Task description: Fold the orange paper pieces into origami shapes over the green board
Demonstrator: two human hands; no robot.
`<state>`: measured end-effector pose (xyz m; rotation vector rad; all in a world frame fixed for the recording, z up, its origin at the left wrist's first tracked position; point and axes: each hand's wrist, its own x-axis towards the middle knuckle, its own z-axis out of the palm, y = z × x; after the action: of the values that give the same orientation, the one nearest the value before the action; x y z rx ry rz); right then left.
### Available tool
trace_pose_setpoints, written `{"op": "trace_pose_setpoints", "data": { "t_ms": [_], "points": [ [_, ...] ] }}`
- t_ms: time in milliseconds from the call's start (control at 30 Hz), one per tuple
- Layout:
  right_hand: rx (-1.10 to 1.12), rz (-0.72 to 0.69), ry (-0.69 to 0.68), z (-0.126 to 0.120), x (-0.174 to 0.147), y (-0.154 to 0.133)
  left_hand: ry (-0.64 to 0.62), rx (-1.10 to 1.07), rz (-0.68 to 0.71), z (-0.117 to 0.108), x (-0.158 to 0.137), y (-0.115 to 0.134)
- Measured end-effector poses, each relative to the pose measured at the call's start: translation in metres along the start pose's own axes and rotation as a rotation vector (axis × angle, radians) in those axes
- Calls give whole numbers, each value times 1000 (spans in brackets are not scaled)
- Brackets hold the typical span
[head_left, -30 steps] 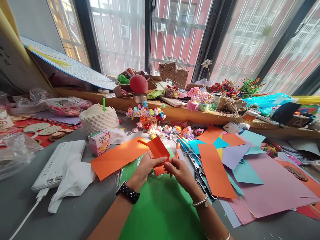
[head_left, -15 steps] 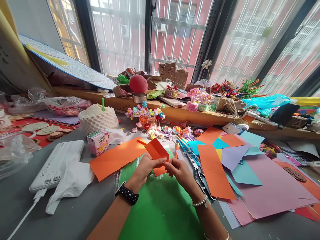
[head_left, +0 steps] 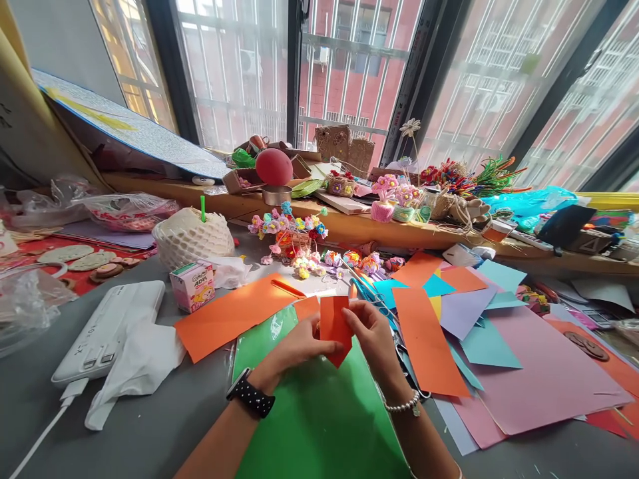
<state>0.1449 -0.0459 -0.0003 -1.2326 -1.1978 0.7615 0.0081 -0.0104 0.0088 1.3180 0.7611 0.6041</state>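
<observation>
Between my two hands is a small piece of orange paper (head_left: 334, 326), held upright above a green sheet (head_left: 319, 412). My left hand (head_left: 304, 342) pinches its lower left side, thumb across the front. At its upper right edge, my right hand (head_left: 367, 329) grips it between thumb and fingers. Behind my left fingers lies another bit of orange paper (head_left: 306, 307). A longer orange strip (head_left: 229, 316) rests to the left, with an orange pen-like stick (head_left: 287, 288) at its far end. Scissors (head_left: 399, 346) lie right of my right hand, partly hidden by it.
Coloured paper sheets (head_left: 549, 372) pile up on the right. A white power bank (head_left: 112, 326) with a cable, a tissue (head_left: 137, 372), a small pink box (head_left: 193, 287) and a netted coconut (head_left: 192, 236) with a green straw stand left. Crocheted flowers (head_left: 289, 229) sit at the back.
The orange paper has turned from a slant to upright and come nearer. My right hand has shifted up to its upper right edge; my left hand has moved slightly right and down.
</observation>
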Motion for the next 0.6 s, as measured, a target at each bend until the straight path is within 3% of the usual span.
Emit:
{"op": "trace_pose_setpoints", "data": {
  "t_ms": [267,600],
  "points": [
    [-129,-7,-19,4,-3,0,213,-82,94,-2,1,3],
    [-506,-367,46,6,-10,0,301,-135,105,1,0,3]
  ]
}}
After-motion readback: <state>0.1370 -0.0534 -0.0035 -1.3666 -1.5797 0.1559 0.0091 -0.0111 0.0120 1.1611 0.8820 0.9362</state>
